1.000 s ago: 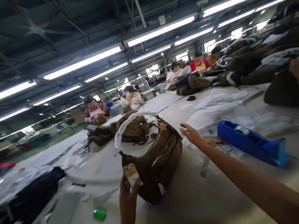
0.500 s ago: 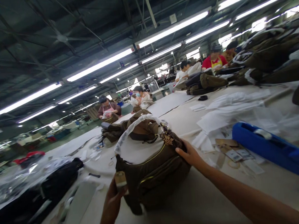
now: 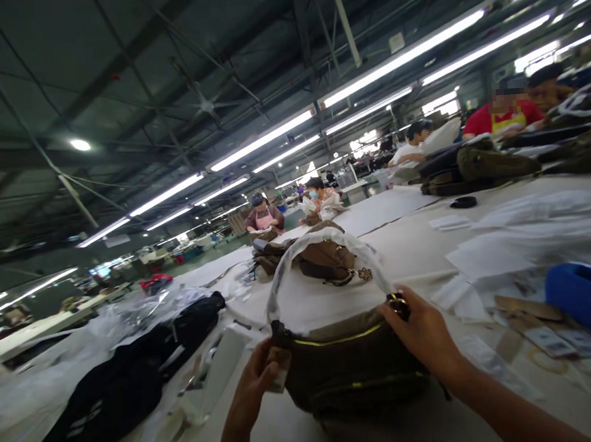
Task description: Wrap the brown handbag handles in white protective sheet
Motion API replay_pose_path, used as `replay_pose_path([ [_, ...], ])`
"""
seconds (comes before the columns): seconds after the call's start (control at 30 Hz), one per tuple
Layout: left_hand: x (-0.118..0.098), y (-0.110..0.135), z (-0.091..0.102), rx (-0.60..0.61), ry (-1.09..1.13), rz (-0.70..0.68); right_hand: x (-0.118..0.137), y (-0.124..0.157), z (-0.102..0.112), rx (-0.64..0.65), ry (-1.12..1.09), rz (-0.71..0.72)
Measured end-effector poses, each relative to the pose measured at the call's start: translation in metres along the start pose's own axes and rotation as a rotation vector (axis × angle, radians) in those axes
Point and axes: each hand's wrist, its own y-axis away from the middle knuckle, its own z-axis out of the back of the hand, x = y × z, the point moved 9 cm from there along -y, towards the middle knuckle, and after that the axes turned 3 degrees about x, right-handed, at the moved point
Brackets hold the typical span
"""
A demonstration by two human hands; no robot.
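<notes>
An olive-brown handbag [image 3: 354, 364] with yellow-edged zips is held upright in front of me, between both hands. Its arched handle [image 3: 321, 236] is wrapped in white material. My left hand [image 3: 255, 383] is closed at the bag's left end, fingers around a small tag [image 3: 280, 368] and the bag's edge. At the opposite end, my right hand [image 3: 427, 336] grips the upper corner, thumb beside the gold-coloured ring [image 3: 398, 301] where the handle joins. Some fingers of that hand are hidden behind the bag.
Behind the handbag lie more brown bags [image 3: 322, 256], one with a patterned charm [image 3: 364, 274]. Black bags [image 3: 120, 385] and clear plastic lie left. White sheets [image 3: 507, 248], tags and a blue tape dispenser [image 3: 580, 297] are at right. Several co-workers [image 3: 264, 216] are across the table.
My view has swung left and the handbag now faces me more squarely. My right hand has shifted up to the handle ring. A patterned charm no longer shows at that end.
</notes>
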Motion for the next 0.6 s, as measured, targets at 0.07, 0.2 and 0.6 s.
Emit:
replay_pose_path([
  [0.07,-0.015,-0.008,0.002,-0.016,-0.052,-0.018,0.003,0.001,-0.005,0.040,-0.027,-0.006],
  [0.2,-0.030,-0.034,-0.005,-0.058,-0.406,-0.068,0.006,0.002,-0.009,0.173,-0.032,0.043],
  [0.6,-0.123,-0.061,-0.003,-0.647,-0.891,-0.468,-0.018,0.000,-0.009,0.283,0.392,0.083],
])
